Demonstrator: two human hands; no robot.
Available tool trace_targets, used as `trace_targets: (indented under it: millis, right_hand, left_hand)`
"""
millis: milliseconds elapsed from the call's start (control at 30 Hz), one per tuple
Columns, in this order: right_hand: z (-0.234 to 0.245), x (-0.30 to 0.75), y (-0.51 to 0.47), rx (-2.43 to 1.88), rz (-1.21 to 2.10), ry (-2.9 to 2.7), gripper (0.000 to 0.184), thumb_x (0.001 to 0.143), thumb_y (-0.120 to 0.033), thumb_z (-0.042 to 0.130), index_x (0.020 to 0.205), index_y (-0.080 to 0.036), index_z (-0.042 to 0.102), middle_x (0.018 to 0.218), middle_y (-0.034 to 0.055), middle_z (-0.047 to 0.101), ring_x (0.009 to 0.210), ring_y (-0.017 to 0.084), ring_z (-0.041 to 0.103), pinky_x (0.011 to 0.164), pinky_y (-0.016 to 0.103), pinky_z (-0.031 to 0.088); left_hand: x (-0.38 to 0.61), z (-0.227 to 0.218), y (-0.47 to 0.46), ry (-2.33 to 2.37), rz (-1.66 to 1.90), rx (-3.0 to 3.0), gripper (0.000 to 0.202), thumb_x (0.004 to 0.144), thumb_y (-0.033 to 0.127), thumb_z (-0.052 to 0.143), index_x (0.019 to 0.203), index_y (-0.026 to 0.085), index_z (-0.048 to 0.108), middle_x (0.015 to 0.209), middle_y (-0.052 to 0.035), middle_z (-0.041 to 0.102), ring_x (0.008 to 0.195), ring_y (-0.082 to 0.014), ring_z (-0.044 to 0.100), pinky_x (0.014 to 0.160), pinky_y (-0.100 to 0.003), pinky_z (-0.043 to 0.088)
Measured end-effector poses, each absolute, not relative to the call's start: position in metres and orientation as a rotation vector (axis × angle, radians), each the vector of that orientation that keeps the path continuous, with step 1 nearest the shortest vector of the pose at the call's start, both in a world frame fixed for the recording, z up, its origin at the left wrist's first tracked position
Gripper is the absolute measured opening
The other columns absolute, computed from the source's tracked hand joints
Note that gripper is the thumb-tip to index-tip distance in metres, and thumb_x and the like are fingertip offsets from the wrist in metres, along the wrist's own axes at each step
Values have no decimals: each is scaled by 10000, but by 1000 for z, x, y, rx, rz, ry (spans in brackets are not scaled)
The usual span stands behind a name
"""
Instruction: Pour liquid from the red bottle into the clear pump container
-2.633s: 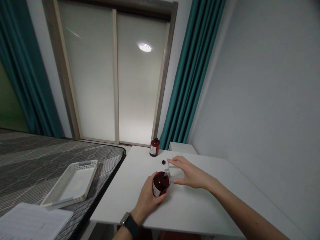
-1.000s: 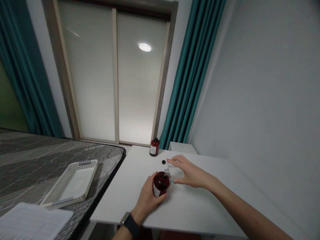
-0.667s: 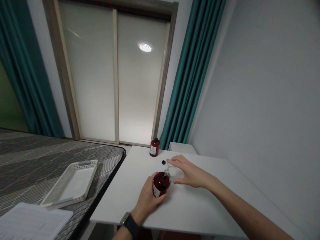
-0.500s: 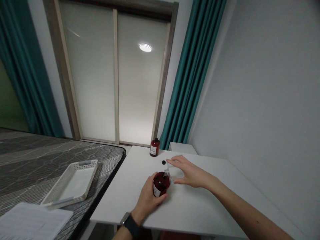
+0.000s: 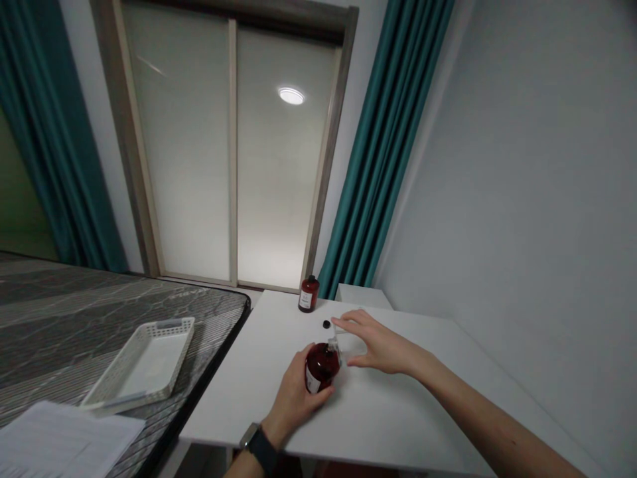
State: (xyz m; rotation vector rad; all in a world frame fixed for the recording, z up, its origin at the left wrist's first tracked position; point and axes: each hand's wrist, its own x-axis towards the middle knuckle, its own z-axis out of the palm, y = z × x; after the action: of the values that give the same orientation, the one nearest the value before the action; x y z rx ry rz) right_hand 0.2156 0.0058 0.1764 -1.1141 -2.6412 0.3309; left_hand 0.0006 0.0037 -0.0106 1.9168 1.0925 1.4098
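My left hand [image 5: 296, 393] wraps round a dark red-brown bottle [image 5: 322, 364] with a white label, held tilted over the white table [image 5: 239, 398]. The bottle's mouth is uncapped and meets a clear container [image 5: 340, 345]. My right hand [image 5: 375, 342] grips this container between thumb and fingers; its exact shape is hard to make out. A small black cap [image 5: 326, 324] lies on the table just beyond the bottle. Farther back stands a second red-brown bottle [image 5: 308, 296], upright, with its black cap on. Whether liquid is flowing I cannot tell.
On the left, a bed or mattress [image 5: 219, 312] with a dark edge borders the table. A white plastic basket [image 5: 144, 365] and white papers [image 5: 64, 438] lie on it. Behind the table are a white box-like piece [image 5: 363, 294], a teal curtain [image 5: 368, 219] and sliding doors [image 5: 279, 199].
Almost nothing differs. Both hands keep their hold on the bottle and the clear container, while the view has shifted very slightly.
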Motion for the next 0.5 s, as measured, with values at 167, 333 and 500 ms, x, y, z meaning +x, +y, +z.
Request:
trace_targets:
  millis: [167,333,500]
  right_hand:
    - [178,214,5,-1122,318,-2644,824,790,-268,817,1513,-296,423,1412,117,519,1334,290,458,1138,489,388]
    - [178,214,6,-1115,310,-2658,853,774,-264,835,1517,-284,416,1410,118,523,1327,283,462,1141,482,389]
    - [179,214,6,-1115,298,-2659,824,791,-262,819,1514,-280,424,1418,124,523,1338,287,459,1141,479,388]
  left_hand:
    - [-1,-11,3,1082,1387,1924,797,688,216,776,1411,176,444,1376,-165,589,1283,-345,570,1117,-547,432]
    - [0,-12,3,1089,1369,1939,797,703,226,771,1418,166,425,1392,-175,574,1297,-347,557,1120,-550,426]
    - [0,-13,4,1092,1385,1927,806,685,217,778,1415,174,440,1388,-167,582,1288,-347,565,1117,-543,432]
